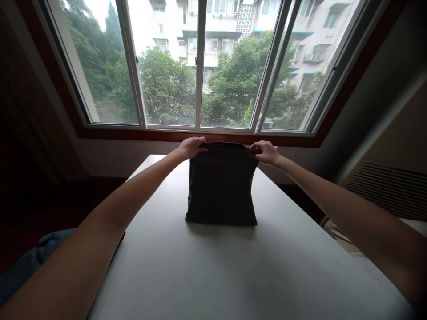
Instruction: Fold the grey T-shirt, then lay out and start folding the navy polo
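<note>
A black fabric bag (222, 189) stands upright on the white table (213, 266), its flat bottom resting on the surface. Its top edge looks folded or rolled over into a band. My left hand (193, 146) pinches the top left corner between thumb and fingers. At the top right corner, my right hand (267, 153) grips the other end of the same band, thumb and fingers closed on it. Both arms are stretched far forward. The inside of the bag and its far side are hidden.
A wide sliding window (198, 66) with a dark red frame lies beyond the table's far edge. Light-coloured fabric (343, 235) shows beside the table on the right, below a slatted vent (388, 184). Blue cloth (43, 249) is at the lower left.
</note>
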{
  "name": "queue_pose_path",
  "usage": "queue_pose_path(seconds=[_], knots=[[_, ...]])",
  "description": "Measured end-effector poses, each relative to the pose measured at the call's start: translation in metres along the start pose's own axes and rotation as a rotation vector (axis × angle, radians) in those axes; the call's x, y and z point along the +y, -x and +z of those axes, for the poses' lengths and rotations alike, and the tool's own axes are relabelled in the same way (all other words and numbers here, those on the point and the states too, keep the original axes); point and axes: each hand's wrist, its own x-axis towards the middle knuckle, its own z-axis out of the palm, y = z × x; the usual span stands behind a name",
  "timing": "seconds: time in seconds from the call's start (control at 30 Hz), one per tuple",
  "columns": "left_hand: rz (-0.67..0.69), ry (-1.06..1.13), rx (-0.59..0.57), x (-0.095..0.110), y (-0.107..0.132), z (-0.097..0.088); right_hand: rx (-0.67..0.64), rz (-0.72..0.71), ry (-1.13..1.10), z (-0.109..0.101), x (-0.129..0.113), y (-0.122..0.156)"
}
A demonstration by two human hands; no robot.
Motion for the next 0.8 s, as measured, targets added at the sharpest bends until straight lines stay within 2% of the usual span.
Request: queue_pose_path(seconds=[0.07,0.17,0.27,0.37,0.43,0.5,0.6,0.7,0.8], knots=[[0.044,-0.038,0.101,0.017,-0.009,-0.022,0.115,-0.038,0.075,-0.028,0.007,0.0],[0.099,-0.064,0.204,0.043,-0.013,-0.043,0.177,-0.061,0.152,-0.06,0.025,0.014],[0.185,-0.083,0.213,0.071,-0.006,-0.047,0.148,-0.133,0.208,-0.075,0.049,0.051],[0.348,-0.053,0.112,0.107,0.016,-0.038,0.069,-0.214,0.175,-0.074,0.073,0.114],[0.474,-0.014,0.021,0.135,0.041,-0.031,0.006,-0.218,0.137,-0.07,0.084,0.168],[0.59,0.03,-0.096,0.164,0.072,-0.028,-0.047,-0.162,0.079,-0.066,0.089,0.225],[0.765,0.122,-0.262,0.199,0.126,-0.03,-0.146,-0.038,-0.022,-0.062,0.083,0.305],[0.867,0.165,-0.357,0.216,0.179,-0.037,-0.27,0.048,-0.11,-0.059,0.061,0.37],[0.93,0.233,-0.417,0.218,0.226,-0.034,-0.505,0.122,-0.229,-0.055,0.032,0.417]])
